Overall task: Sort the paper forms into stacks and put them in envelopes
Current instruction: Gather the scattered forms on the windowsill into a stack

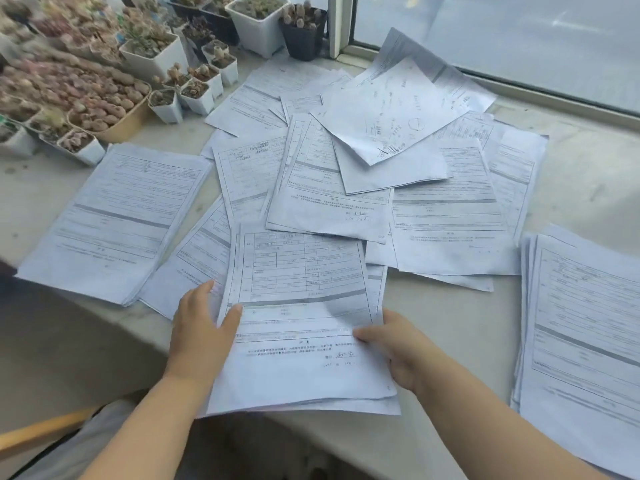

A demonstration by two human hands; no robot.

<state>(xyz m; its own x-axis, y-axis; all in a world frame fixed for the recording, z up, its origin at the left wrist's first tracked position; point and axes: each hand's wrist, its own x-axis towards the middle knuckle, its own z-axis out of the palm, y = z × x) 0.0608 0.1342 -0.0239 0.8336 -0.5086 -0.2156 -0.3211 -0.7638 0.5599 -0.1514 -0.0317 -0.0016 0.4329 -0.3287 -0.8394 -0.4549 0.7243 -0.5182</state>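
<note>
Printed white paper forms cover the pale sill. A thin bundle of forms [301, 306] lies at the front edge, overhanging it. My left hand [201, 327] holds the bundle's left edge, thumb on top. My right hand [394, 344] grips its right edge, thumb on the sheet. A neat stack [114, 220] lies at the left. Another stack [581, 323] lies at the far right. Loose forms [346, 174] are scattered across the middle, overlapping at many angles. No envelope is in view.
Many small white pots of succulents [194, 91] and a tan tray of succulents [79, 95] crowd the back left. A black pot [303, 32] stands by the window frame [341, 26]. The window ledge runs along the back right. A wooden piece [41, 431] shows below the sill.
</note>
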